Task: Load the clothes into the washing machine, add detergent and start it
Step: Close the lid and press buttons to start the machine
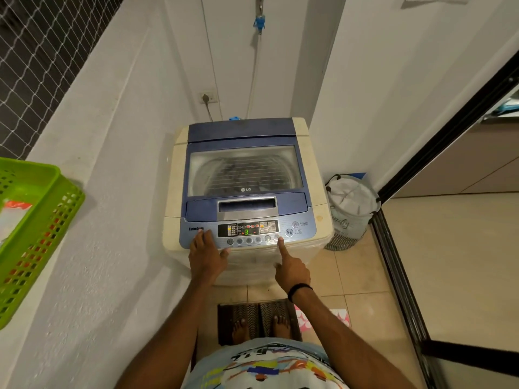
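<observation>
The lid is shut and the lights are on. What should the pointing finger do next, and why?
Probably slide the right hand up and right to the Start/Pause button. The lid is closed, the display shows a green 3, and the fingertip sits on the last small round button, just beside it.

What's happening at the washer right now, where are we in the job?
A person stands at the top-loading washing machine with its lid shut and clothes dimly visible through the window. The left hand rests flat on the front edge of the control panel, while the right hand presses its index finger on the rightmost small button. The display shows a green 3. A laundry bag sits to the right.
</observation>
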